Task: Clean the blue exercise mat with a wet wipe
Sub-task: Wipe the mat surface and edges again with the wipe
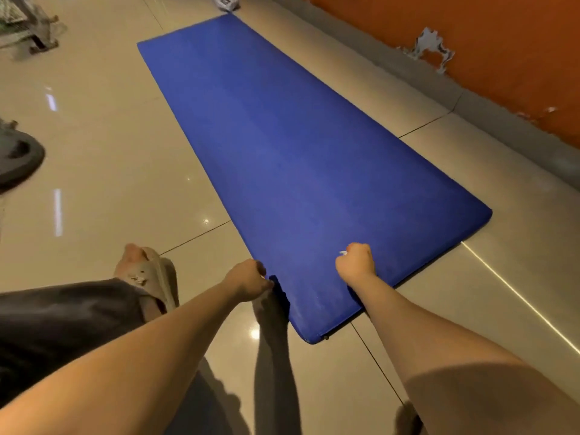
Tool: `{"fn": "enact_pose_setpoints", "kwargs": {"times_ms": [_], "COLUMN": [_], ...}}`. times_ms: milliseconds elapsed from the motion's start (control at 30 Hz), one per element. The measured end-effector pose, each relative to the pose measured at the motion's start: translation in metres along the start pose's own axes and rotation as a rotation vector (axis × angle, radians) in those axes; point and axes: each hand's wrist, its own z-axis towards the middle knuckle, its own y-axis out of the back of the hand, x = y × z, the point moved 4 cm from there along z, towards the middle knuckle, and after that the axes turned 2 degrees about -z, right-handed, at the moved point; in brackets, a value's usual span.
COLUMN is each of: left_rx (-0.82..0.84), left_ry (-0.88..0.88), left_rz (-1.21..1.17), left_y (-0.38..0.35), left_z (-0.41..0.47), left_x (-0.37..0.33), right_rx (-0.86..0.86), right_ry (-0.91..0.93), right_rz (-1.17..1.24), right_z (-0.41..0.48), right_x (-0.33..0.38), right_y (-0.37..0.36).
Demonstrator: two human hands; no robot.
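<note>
The blue exercise mat [282, 146] lies unrolled on the tiled floor, running from near me to the far wall. My left hand [249, 279] grips the mat's near left edge, which is lifted slightly off the floor. My right hand [356, 262] is curled on the mat's near end, and a small bit of white, apparently the wet wipe [343, 253], sticks out of the fist. Whether the right hand also holds the mat's edge I cannot tell.
A white packet [226, 2] lies on the floor past the mat's far end. An orange wall [470, 32] with a grey skirting runs along the right. Gym equipment [18, 155] stands at the left. My sandalled foot [147, 271] is beside the mat's near corner.
</note>
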Motion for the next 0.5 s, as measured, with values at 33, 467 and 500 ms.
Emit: {"fn": "enact_pose_setpoints", "kwargs": {"times_ms": [33, 467, 500], "left_rx": [-0.029, -0.032, -0.085], "left_ry": [-0.023, -0.247, -0.239], "left_rz": [-0.019, -0.361, -0.350], "left_y": [-0.003, -0.095, -0.096], "left_z": [0.006, 0.014, 0.014], "left_x": [0.003, 0.005, 0.003], "right_rx": [0.019, 0.279, 0.296], "right_ry": [0.043, 0.068, 0.048], "right_rz": [-0.062, 0.257, 0.257], "right_z": [-0.006, -0.014, -0.007], "right_x": [0.000, -0.008, -0.012], "right_y": [-0.008, -0.066, -0.064]}}
